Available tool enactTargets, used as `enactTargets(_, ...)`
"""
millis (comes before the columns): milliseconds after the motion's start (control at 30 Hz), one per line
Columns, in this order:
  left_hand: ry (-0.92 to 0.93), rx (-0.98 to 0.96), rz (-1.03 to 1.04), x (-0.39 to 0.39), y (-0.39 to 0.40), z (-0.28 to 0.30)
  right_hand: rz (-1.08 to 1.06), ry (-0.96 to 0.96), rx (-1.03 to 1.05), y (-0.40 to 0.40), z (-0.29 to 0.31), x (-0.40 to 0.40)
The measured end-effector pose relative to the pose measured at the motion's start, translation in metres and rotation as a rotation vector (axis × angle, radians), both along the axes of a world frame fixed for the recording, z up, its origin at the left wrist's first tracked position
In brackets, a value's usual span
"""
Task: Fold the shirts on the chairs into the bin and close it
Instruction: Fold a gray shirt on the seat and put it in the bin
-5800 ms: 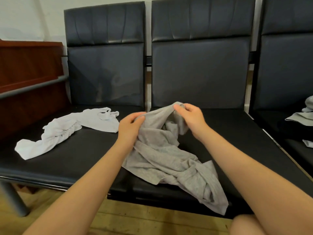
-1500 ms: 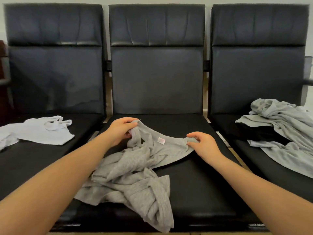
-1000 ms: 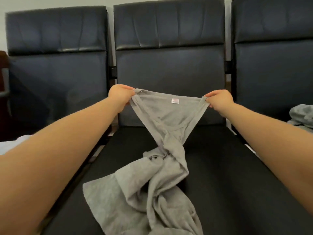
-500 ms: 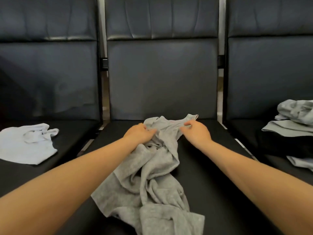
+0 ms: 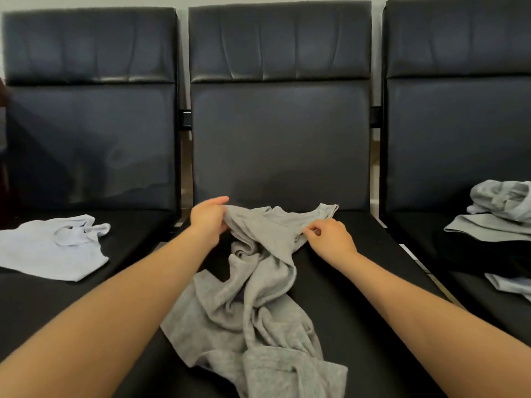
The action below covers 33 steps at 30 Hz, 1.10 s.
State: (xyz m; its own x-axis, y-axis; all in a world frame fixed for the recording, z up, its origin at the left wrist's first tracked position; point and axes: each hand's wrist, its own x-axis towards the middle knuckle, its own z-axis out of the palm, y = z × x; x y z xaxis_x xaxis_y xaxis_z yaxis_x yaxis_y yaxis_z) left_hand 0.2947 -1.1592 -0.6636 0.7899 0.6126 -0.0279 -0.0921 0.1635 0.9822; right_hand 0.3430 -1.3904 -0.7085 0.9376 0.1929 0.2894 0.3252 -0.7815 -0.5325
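Both pinching its collar edge, the left hand (image 5: 209,218) and right hand (image 5: 327,236) are spreading a crumpled grey knit shirt (image 5: 255,288) lying on the middle black padded chair (image 5: 280,145), where its twisted body risks folding unevenly.

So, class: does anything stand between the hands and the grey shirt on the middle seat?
Nothing visible does. The left hand and right hand both already pinch the grey shirt at its top edge. No bin is in view.
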Motion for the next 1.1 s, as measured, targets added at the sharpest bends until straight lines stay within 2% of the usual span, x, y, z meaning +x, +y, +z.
enactTargets(67, -0.008, 0.1, 0.133, 0.003, 0.025, 0.007, 0.006, -0.021, -0.039, 0.001, 0.0, -0.001)
enactTargets(133, 0.055, 0.297, 0.229, 0.001, 0.042, 0.01, 0.02, -0.028, -0.087, 0.001, 0.002, -0.001)
enactTargets(233, 0.125, 0.552, 0.245, 0.0, 0.054, 0.005, 0.035, -0.02, -0.108, 0.001, 0.006, 0.003)
enactTargets(300, 0.139, 0.662, 0.198, 0.002, 0.053, -0.006, 0.051, -0.007, -0.073, -0.002, 0.01, 0.007)
enactTargets(367, 0.242, 0.743, 0.158, 0.001, 0.049, -0.017, 0.038, 0.021, -0.009, -0.008, 0.014, 0.011)
enactTargets(433, 0.337, 0.81, 0.133, -0.005, 0.042, -0.026, -0.022, 0.017, 0.067, -0.016, 0.012, 0.015)
enactTargets(500, 0.33, 0.882, 0.109, -0.018, 0.031, -0.031, -0.119, 0.007, 0.115, -0.02, 0.009, 0.012)
enactTargets(600, 0.323, 0.962, -0.059, -0.038, 0.013, -0.029, -0.218, 0.03, -0.029, -0.014, 0.01, -0.008)
enactTargets(700, 0.306, 0.998, -0.298, -0.045, -0.006, -0.025, -0.181, 0.039, -0.152, -0.001, 0.009, -0.028)
enactTargets(800, 0.282, 1.07, -0.265, -0.041, -0.014, -0.027, -0.092, 0.024, -0.074, 0.003, 0.007, -0.036)
enactTargets(867, 0.193, 0.906, -0.164, -0.04, -0.013, -0.027, -0.065, -0.028, 0.067, -0.001, 0.008, -0.04)
enactTargets(933, 0.051, 0.529, -0.11, -0.042, -0.009, -0.021, -0.082, -0.007, 0.408, -0.008, 0.013, -0.039)
enactTargets(1000, -0.055, 0.127, -0.073, -0.048, -0.003, -0.005, -0.127, 0.091, 0.749, -0.016, 0.022, -0.032)
enactTargets(1033, -0.083, 0.007, -0.034, -0.051, 0.004, 0.004, -0.16, 0.108, 0.841, -0.021, 0.029, -0.025)
enactTargets(1100, -0.067, -0.017, 0.104, -0.052, 0.022, 0.02, -0.216, 0.143, 0.904, -0.032, 0.044, -0.013)
